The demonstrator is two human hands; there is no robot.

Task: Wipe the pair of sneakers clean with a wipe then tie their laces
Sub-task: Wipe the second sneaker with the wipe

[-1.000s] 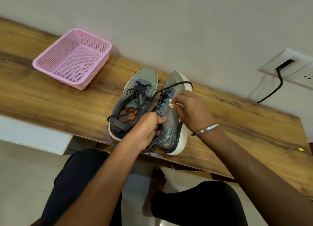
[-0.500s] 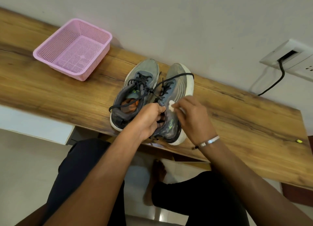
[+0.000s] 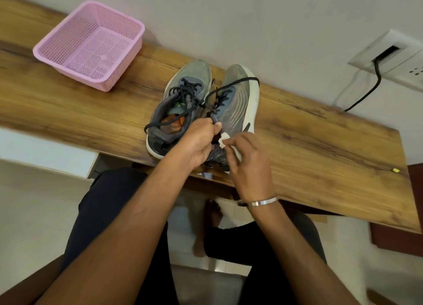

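left hand (image 3: pixel 198 142): fingers curled, gripping collar of right sneaker (image 3: pixel 235 108) | right hand (image 3: pixel 246 158): pinching small white wipe (image 3: pixel 223 139) against this sneaker's heel side | left sneaker (image 3: pixel 180 101): touching beside it, laces loose | both at front edge of counter (image 3: pixel 320 144) | pink basket (image 3: pixel 91 44): counter's left part

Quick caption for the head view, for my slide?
Left hand grips the right sneaker while right hand pinches a wipe against it.

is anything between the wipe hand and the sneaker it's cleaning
Nothing visible. The right hand pinches the wipe right at the right sneaker heel side; the left hand grips that sneaker's collar beside it.
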